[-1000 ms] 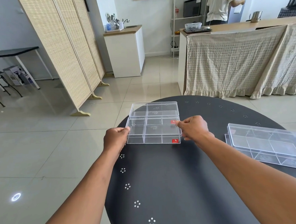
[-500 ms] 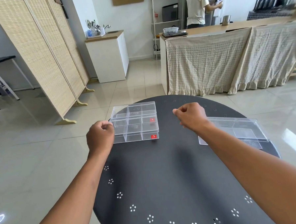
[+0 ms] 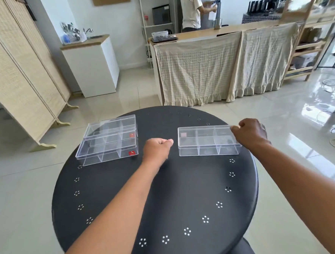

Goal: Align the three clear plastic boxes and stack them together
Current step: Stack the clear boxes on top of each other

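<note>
While looking down on a round black table [image 3: 166, 195], seeing three clear plastic boxes with dividers inside. Finding two of them at the left middle of the frame, one lying on the other: the upper box [image 3: 110, 126] sitting shifted toward the far edge and a little turned, so not lining up with the lower box [image 3: 105, 149]. Noticing a small red sticker [image 3: 131, 152] at the near right corner of the lower one, and a similar one on the upper. Finding the third box [image 3: 206, 140] alone at the right middle of the frame, lying flat near the right rim of the table, well apart from the pair.

Seeing the left hand [image 3: 157, 151] hanging in the centre, between the pair and the third box, curling into a loose fist with the thumb lying against the forefinger, holding nothing and just beside the left end of the third box. Seeing the right hand [image 3: 250, 132] at the far right corner of that box, fingers curling down and touching its top edge; not being able to tell if really gripping it.

Farther back, at the top of the frame, a person [image 3: 190, 9] standing behind a counter draped with cloth [image 3: 198, 67], and a woven folding screen [image 3: 14, 76] at the upper left.
</note>
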Available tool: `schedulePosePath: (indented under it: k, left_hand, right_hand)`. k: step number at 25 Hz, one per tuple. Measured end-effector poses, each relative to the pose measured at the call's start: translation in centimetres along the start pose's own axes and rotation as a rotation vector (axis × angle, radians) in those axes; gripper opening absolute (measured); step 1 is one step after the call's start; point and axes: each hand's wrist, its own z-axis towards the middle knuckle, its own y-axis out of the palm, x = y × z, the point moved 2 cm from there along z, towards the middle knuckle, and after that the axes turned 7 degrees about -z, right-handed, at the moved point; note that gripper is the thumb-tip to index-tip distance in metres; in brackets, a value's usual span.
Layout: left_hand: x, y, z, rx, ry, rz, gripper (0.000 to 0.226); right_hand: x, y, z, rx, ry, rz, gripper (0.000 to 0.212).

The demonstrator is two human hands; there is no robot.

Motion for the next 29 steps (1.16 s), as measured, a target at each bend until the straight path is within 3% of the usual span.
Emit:
schedulePosePath:
  k: [5,8,9,12,15,17,18,21,23,25,27,29]
  left_hand:
    - [-0.6,2.7,-0.6,-0.017,-0.053,0.056,0.028]
    - [-0.8,1.2,0.2,0.077,-0.086,0.021,0.018]
    - [-0.8,0.6,0.3,0.093,-0.108,-0.015,0.015]
    - [-0.4,0.2,-0.5,0.027,-0.16,-0.153,0.01]
    - [-0.6,-0.2,-1.9,-0.043,-0.121,-0.151,0.016]
    - [-0.7,-1.8,-2.7,0.004,-0.025,-0.017,0.012]
    - [-0.8,-2.8,-3.2,0.032,0.008,0.07,0.017]
    - [-1.0,-5.6,-5.4,-0.005,-0.058,0.252,0.039]
    - [-1.3,-6.4,-7.3,-0.152,-0.223,0.341,0.048]
    - [-1.5,-6.8,-8.9,-0.267,-0.368,0.336,0.055]
    - [-2.1,-7.4,-9.3,-0.245,-0.402,0.265,0.056]
    - [-2.6,-8.4,-9.3,-0.117,-0.374,0.186,0.048]
  right_hand:
    - [1.7,0.9,0.1,-0.196,0.023,0.082,0.027]
    - [0.8,0.5,-0.4,-0.459,0.008,0.108,0.074]
    - [0.3,0.2,-0.9,-0.528,-0.026,0.037,0.072]
    - [-1.0,-0.1,-2.8,-0.586,-0.14,-0.198,0.036]
    - [-1.6,0.7,-4.9,-0.721,-0.156,-0.133,0.041]
    - [-2.1,1.0,-5.6,-0.667,-0.207,-0.09,0.041]
    - [-2.5,1.2,-5.5,-0.56,-0.25,-0.079,0.037]
    - [-4.1,1.9,-4.7,-0.317,-0.333,-0.034,0.028]
    - [-5.0,2.9,-4.6,-0.316,-0.348,-0.062,0.043]
    - [-4.9,4.1,-4.7,-0.373,-0.355,-0.073,0.029]
    - [-4.5,4.5,-4.8,-0.437,-0.325,-0.05,0.032]
    - [-4.0,3.9,-4.9,-0.476,-0.288,-0.073,0.032]
